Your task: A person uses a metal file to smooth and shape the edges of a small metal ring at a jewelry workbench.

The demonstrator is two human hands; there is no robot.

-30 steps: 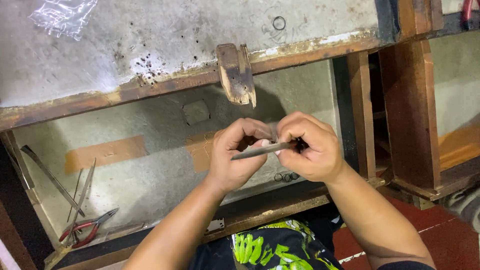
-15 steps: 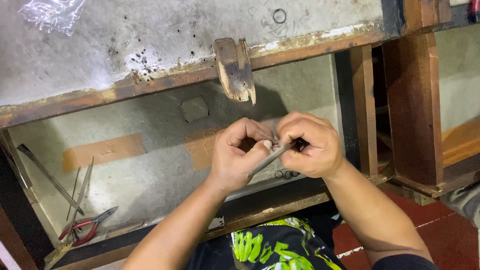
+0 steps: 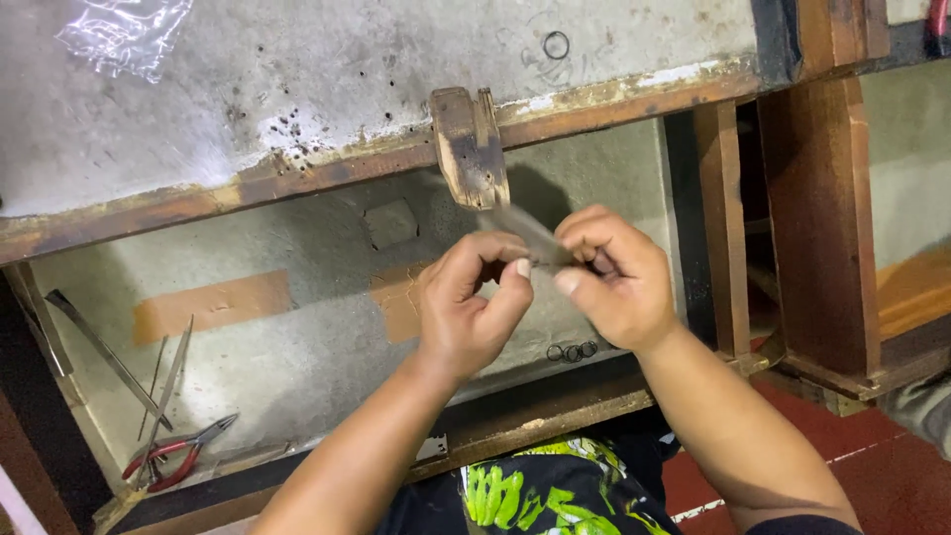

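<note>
My left hand [image 3: 471, 302] and my right hand [image 3: 609, 272] meet above a shallow grey tray, just below a worn wooden bench pin [image 3: 471, 149]. My right hand grips a slim grey metal tool [image 3: 525, 230], blurred, its tip pointing up-left toward the pin. The fingers of my left hand pinch something small at the tool's lower end; it is too small and hidden to identify. Several small metal rings [image 3: 572, 351] lie on the tray under my right hand.
A grey worktop [image 3: 297, 89] carries a clear plastic bag [image 3: 124, 35] and one ring [image 3: 556, 45]. Red-handled pliers [image 3: 173, 456], tweezers [image 3: 168, 381] and a flat file [image 3: 99, 347] lie at the tray's left. Wooden posts [image 3: 817, 218] stand right.
The metal tool has swung from lying nearly level between my hands to pointing up-left toward the bench pin. Both hands rose slightly and stayed together.
</note>
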